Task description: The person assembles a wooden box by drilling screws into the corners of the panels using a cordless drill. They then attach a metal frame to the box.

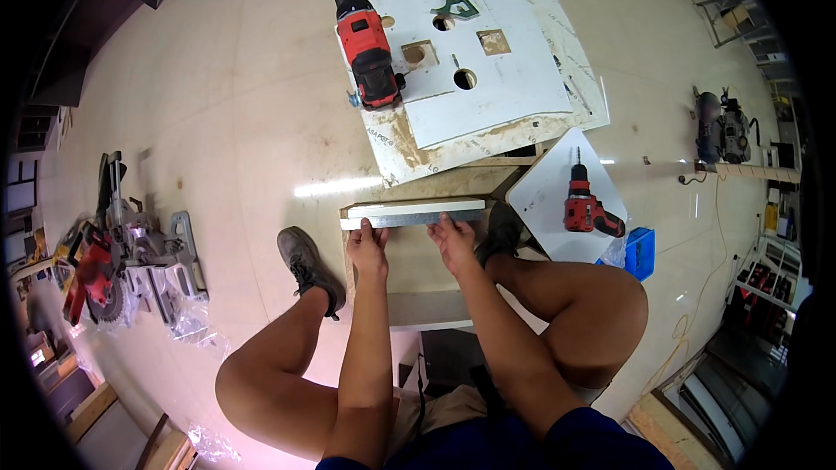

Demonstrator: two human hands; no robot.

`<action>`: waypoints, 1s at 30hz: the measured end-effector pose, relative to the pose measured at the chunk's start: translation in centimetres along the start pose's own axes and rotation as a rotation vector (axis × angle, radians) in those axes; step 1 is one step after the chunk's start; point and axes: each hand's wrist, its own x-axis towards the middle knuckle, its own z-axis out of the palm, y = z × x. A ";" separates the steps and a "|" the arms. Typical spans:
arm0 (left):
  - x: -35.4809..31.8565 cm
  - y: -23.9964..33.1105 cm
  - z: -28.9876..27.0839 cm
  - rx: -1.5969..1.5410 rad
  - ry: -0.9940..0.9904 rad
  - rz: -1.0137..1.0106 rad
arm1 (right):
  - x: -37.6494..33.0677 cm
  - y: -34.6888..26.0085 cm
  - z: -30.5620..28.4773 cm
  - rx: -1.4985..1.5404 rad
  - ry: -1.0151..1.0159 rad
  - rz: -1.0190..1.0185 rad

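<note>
I squat over a low wooden panel [418, 265] on the floor. A long white strip of board [414, 212] lies across its far end. My left hand [367, 239] pinches the strip's near edge at the left. My right hand [453, 235] grips the same edge near the middle. Both hands hold the strip flat against the panel.
A red and black drill [369, 48] rests on a white board with cut holes [488, 70], beside a green square [456, 3]. A smaller red drill [585, 204] lies on a white panel [557, 200], a blue box [641, 251] beside it. A mitre saw [113, 252] stands left, a compressor [721, 126] right.
</note>
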 end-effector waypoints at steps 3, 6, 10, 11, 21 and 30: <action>0.0 0.1 -0.3 0.018 -0.020 0.002 | 0.0 0.1 0.0 -0.008 -0.005 0.004; 0.0 0.1 -0.5 0.033 0.011 0.002 | -0.4 0.2 0.3 -0.007 0.002 -0.008; 0.0 0.5 -0.7 0.004 -0.007 -0.022 | -0.8 0.6 0.6 -0.005 0.021 -0.008; -0.1 0.7 -0.8 0.000 -0.017 -0.043 | -1.0 0.5 0.6 -0.014 0.010 -0.012; -4.8 5.1 3.6 -0.450 -0.233 -0.124 | -5.6 1.7 3.5 0.007 -0.175 -0.084; -20.7 19.0 3.2 -0.587 -0.591 -0.020 | -24.4 -2.5 5.0 -0.592 -0.712 -0.462</action>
